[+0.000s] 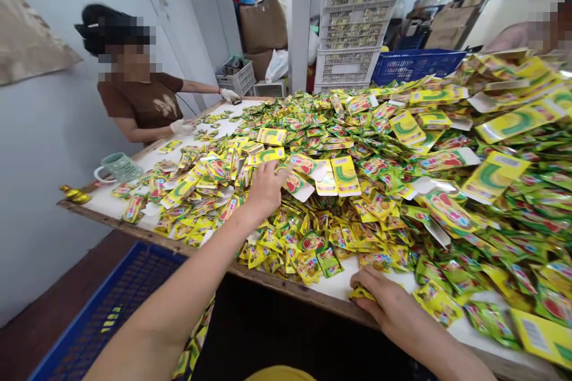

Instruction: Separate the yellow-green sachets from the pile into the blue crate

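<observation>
A large heap of small yellow and green candy packets [328, 261] and flat printed cartons [345, 176] covers the white tabletop. My left hand [264, 190] reaches into the middle of the heap, palm down, with its fingers apart over some yellow cartons [267, 156]. Whether its fingertips touch them is hard to see. Near the front edge, my right hand [379, 290] has its fingers closed round a yellow packet [361, 293], which is mostly hidden under the hand.
Across the left corner a person in gloves [181, 127] works at the table beside a mug [118, 166]. A blue crate [129, 292] stands below the front edge [304, 290]. Stacked white crates [348, 62] and another blue crate [415, 63] are behind. Another person is partly visible at far right.
</observation>
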The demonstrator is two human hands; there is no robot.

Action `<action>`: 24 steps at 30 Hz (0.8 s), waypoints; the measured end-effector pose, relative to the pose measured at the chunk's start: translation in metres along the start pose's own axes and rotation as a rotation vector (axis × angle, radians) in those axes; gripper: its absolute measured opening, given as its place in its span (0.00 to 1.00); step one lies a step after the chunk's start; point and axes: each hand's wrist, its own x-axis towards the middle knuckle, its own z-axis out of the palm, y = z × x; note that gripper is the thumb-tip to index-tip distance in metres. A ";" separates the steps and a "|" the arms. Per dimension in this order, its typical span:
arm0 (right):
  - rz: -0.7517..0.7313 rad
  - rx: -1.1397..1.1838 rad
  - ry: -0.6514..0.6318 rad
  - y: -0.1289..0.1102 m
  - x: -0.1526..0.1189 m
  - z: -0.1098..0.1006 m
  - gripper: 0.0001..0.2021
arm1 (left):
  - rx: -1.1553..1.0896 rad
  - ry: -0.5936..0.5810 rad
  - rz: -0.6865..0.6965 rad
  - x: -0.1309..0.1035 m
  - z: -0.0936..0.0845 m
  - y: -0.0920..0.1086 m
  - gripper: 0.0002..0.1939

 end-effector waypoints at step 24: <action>0.057 -0.070 0.453 -0.036 0.022 -0.029 0.08 | -0.618 -0.159 -0.324 -0.109 0.067 0.163 0.18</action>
